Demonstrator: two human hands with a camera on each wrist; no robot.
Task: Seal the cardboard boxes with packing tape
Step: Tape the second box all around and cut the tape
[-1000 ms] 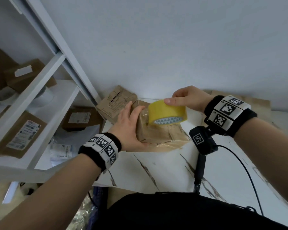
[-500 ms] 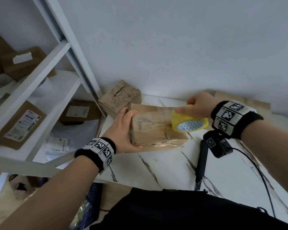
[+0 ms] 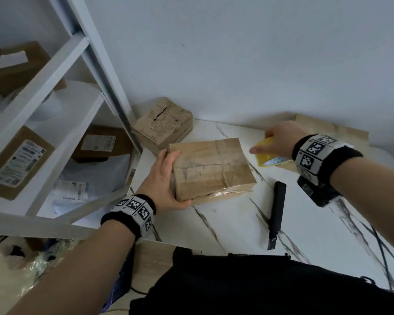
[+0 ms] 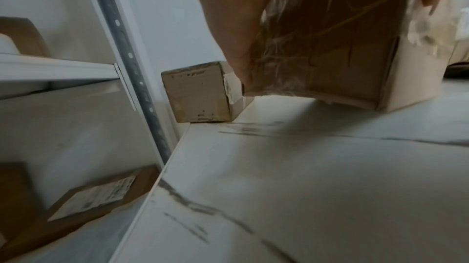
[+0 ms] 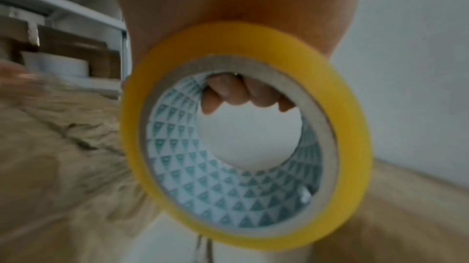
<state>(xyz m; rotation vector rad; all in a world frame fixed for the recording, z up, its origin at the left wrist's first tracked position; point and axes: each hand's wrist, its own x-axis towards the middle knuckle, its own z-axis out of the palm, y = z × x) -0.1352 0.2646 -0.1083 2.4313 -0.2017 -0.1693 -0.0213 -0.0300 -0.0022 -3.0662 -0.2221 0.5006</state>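
A worn cardboard box (image 3: 210, 165) with clear tape bands lies on the white marble-look table (image 3: 237, 223). My left hand (image 3: 166, 178) grips its left end, thumb on top and fingers underneath; in the left wrist view the box (image 4: 337, 46) is tilted with its near edge off the table. My right hand (image 3: 280, 139) holds a yellow tape roll (image 3: 268, 153) just right of the box, apart from it. The right wrist view shows the tape roll (image 5: 243, 137) with fingertips (image 5: 223, 94) curled into its core.
A second taped box (image 3: 163, 125) stands at the table's back left corner against the wall. A black utility knife (image 3: 276, 212) lies right of the held box. White shelving (image 3: 55, 92) with parcels stands to the left. Flat cardboard (image 3: 328, 130) lies at the back right.
My right hand has carried the tape roll off the box top and away to the right. The box has come down lower and flatter in my left hand. The knife has come into sight.
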